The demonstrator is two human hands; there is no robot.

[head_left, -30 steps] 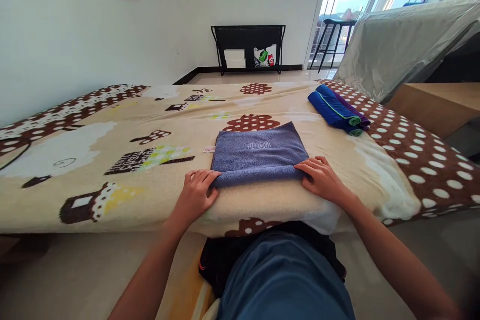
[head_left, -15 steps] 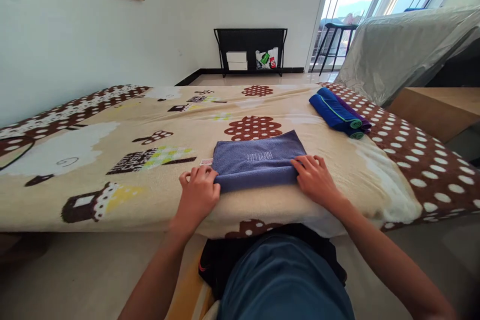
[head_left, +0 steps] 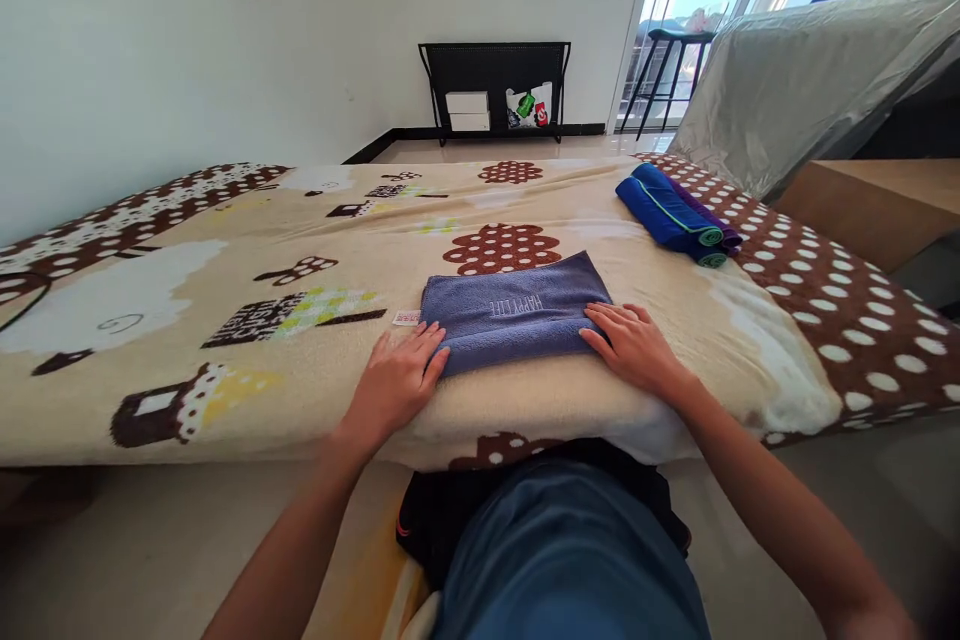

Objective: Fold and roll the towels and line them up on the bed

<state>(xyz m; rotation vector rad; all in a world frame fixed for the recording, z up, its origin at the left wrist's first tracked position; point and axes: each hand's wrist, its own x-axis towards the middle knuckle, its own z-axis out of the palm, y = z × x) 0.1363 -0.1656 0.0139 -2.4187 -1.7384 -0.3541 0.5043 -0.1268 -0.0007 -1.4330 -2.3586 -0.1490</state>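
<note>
A blue-grey towel (head_left: pixel 517 315) with the words "HAPPY LIFE", upside down to me, lies on the bed. Its near edge is folded over into a flat band, and a small white label sticks out on the left. My left hand (head_left: pixel 401 375) rests flat on the near left corner, fingers stretched out. On the near right corner lies my right hand (head_left: pixel 630 345), fingers extended, pressing the fold. Neither hand grips the cloth.
Rolled blue and purple towels (head_left: pixel 675 210) lie on the right of the patterned blanket (head_left: pixel 337 390). A cardboard box (head_left: pixel 870 210) and a plastic-covered piece of furniture (head_left: pixel 810 80) stand beyond the bed's right edge. A black rack (head_left: pixel 495 70) is by the far wall.
Both hands have gone from pinching the towel's near fold to lying flat on it. The folded band is pressed flatter. The view has tilted slightly down.
</note>
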